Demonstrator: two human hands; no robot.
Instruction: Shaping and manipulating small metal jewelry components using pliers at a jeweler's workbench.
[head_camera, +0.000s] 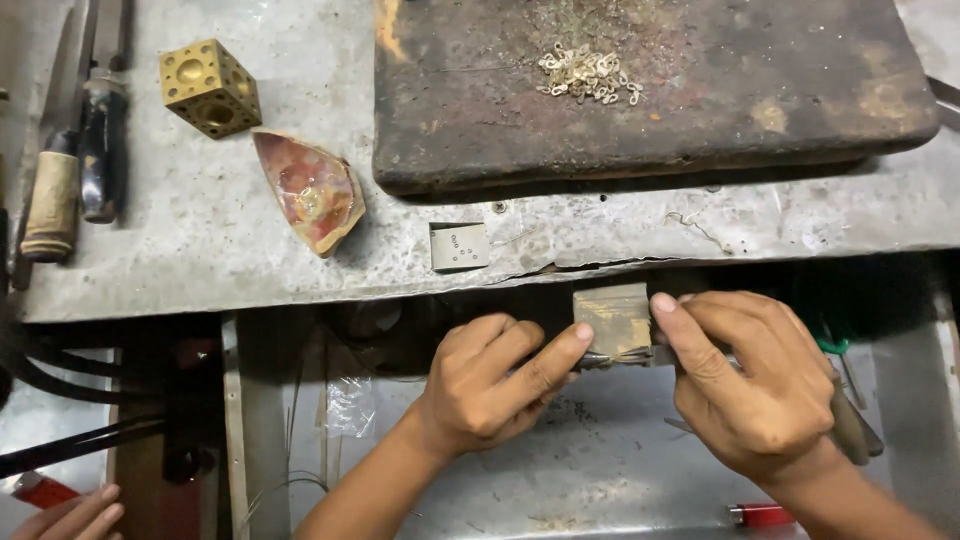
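Two hands meet at a small wooden peg (612, 322) jutting from the bench edge (300, 290); the left hand (490, 382) pinches a tiny metal piece (597, 359) between thumb and forefinger, fingers closed on it against the peg; the right hand (752, 385) is clenched round a tool handle (852, 428), forefinger stretched along the tool; one dark, pitted rectangular block (650, 90) lies above, bearing one heap of small pale metal links (590, 74); one brass cube (210, 87) with round dimples, one glossy reddish shard (312, 190), one small grey plate (459, 246) and two worn handled tools (75, 160) lie on the scratched grey top; another person's fingers (70, 515) show at lower left.
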